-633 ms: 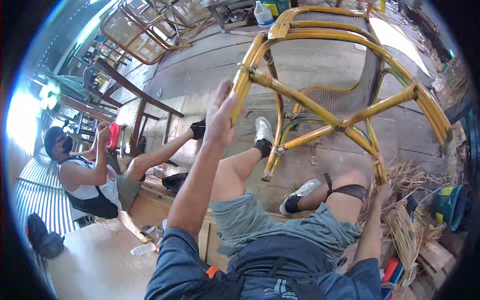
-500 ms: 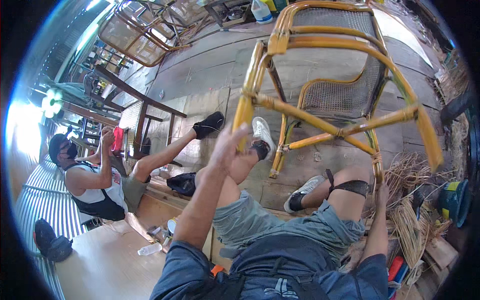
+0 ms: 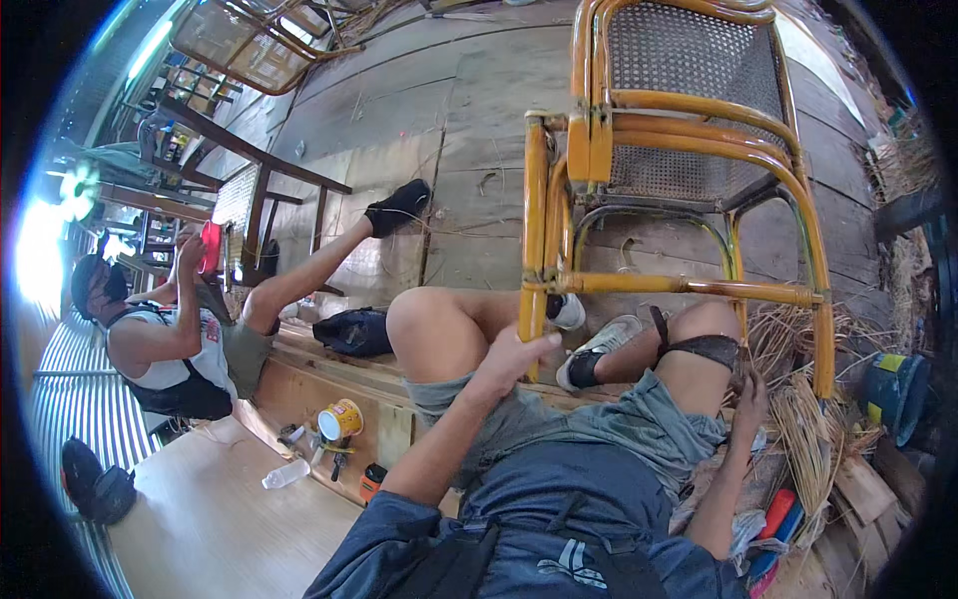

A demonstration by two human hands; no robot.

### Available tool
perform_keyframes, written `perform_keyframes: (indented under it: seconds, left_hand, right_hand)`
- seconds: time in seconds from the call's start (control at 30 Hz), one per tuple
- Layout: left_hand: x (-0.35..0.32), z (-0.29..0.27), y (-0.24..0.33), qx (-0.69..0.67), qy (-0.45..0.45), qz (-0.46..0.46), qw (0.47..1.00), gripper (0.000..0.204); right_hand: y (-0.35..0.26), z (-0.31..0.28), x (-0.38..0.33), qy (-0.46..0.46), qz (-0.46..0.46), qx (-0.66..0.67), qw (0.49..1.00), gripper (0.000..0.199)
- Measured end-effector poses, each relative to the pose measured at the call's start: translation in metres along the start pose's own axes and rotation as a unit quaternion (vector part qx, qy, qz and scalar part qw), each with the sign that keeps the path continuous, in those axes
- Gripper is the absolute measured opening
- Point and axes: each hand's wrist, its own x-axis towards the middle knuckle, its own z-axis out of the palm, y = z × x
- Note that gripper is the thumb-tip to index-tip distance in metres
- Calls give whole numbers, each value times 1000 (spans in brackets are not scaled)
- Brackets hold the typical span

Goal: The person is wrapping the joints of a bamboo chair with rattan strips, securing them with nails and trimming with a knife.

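Observation:
A rattan armchair (image 3: 664,287) with glossy yellow-brown poles and a woven cane panel (image 3: 689,60) stands tilted in front of my knees. My left hand (image 3: 517,359) is closed round the lower end of its left front leg (image 3: 534,240). Beside my right thigh, my right hand (image 3: 748,407) is down near the strap (image 3: 707,359) round my knee, close to the chair's right side. Its fingers are partly hidden, so whether they grip a chair leg does not show. A pole joins the two front legs.
Rattan strips (image 3: 803,424) lie in a bundle at right, near a dark green bucket (image 3: 893,394). At left, a co-worker (image 3: 180,344) sits holding something red (image 3: 210,247) beside a dark wooden chair (image 3: 299,180). A yellow tub (image 3: 341,419) and clear bottle (image 3: 286,474) are by my left elbow.
The chair has turned and dropped lower, its front rail now nearly level and its crossed poles out of sight. My left hand moved down and right with the leg; my right hand lowered slightly.

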Motion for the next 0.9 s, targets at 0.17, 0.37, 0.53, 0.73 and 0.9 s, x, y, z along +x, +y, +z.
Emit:
perform_keyframes:
  seconds: [0.17, 0.37, 0.53, 0.73, 0.9]
  left_hand:
    - [-2, 18, 1, -54, -17, -4, 998, 25]
    - [-2, 22, -10, -58, 9, 34, 998, 22]
    - [-6, 28, 1, -37, 34, 32, 998, 20]
    - [-2, 29, -2, -20, 51, 17, 998, 18]
    - [1, 31, -8, -17, 64, 22, 998, 17]
  right_hand:
    - [-80, -51, -58, 175, -165, 42, 970, 29]
    - [-119, -97, 13, 322, -236, -236, 886, 38]
    - [-90, -105, 64, 251, -203, -303, 897, 44]
    - [-100, -85, 56, 326, -204, -384, 840, 44]
    - [-99, -82, 58, 360, -182, -410, 818, 42]
